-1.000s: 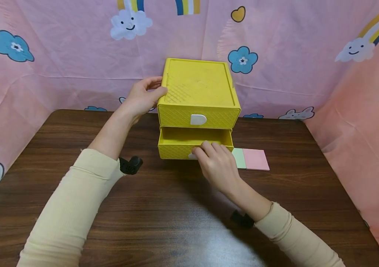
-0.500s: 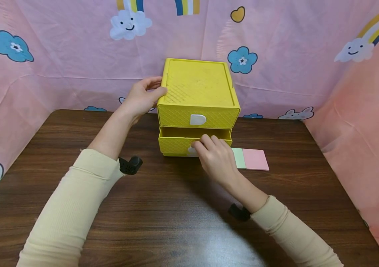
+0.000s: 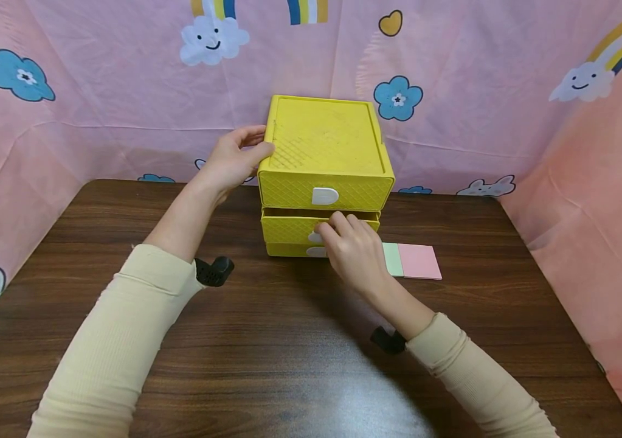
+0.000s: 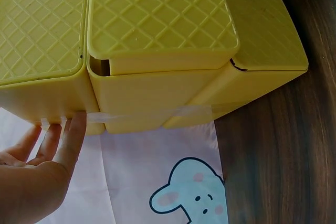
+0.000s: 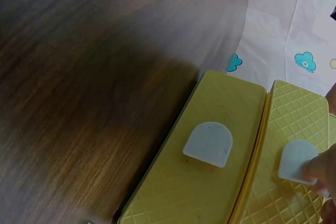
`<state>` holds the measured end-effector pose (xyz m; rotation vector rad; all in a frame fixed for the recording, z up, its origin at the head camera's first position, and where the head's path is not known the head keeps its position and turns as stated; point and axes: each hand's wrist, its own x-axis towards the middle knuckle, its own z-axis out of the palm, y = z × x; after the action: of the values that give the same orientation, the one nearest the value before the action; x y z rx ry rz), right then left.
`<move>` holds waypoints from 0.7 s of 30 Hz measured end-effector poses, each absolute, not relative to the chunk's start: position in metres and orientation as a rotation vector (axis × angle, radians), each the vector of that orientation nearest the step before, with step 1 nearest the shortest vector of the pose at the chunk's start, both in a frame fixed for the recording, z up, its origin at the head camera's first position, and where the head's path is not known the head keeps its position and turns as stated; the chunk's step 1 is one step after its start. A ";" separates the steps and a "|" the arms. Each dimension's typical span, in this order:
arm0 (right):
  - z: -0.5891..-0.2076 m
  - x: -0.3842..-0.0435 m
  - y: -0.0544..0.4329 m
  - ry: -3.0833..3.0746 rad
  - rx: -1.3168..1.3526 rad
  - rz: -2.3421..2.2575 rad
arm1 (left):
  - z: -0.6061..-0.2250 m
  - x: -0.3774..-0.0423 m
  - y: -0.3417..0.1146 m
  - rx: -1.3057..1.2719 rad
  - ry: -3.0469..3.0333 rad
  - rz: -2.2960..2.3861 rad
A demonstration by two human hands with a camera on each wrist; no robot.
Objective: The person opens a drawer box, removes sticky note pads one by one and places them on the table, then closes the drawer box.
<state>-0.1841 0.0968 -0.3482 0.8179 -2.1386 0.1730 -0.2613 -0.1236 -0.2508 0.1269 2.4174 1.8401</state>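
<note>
A yellow plastic drawer cabinet (image 3: 327, 131) with three tiers stands at the back of the table. Its middle drawer (image 3: 289, 230) sticks out slightly, leaving a narrow dark gap along the top, while the top and bottom drawers sit in. My right hand (image 3: 357, 252) is at that drawer's front, fingers bent and thumb against the white handle (image 5: 295, 153). Beside the cabinet's upper left, my left hand (image 3: 234, 155) rests its thumb on the top edge. The left wrist view shows its extended fingers (image 4: 73, 135) against the side wall.
Green (image 3: 393, 260) and pink (image 3: 421, 261) paper squares lie side by side at the cabinet's right. A cloth backdrop (image 3: 469, 121) with cartoon prints hangs close behind the cabinet. Brown wooden tabletop (image 3: 267, 340) extends in front.
The middle drawer has slid back into the cabinet, narrowing its opening and uncovering the bottom drawer's front. My right hand moved forward with it. My left hand stays in place.
</note>
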 end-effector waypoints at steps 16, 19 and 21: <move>-0.349 -0.193 0.095 -2.178 0.783 0.209 | -0.250 -0.260 -0.124 0.118 2.404 1.849; -0.350 -0.195 0.095 -2.173 0.777 0.220 | -0.250 -0.260 -0.124 0.116 2.405 1.849; -0.350 -0.196 0.095 -2.165 0.774 0.223 | -0.250 -0.260 -0.123 0.114 2.408 1.847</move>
<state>-0.1960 0.0951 -0.3504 0.7741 -2.1650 0.2231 -0.2601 -0.1235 -0.2500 0.1140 2.4084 1.8467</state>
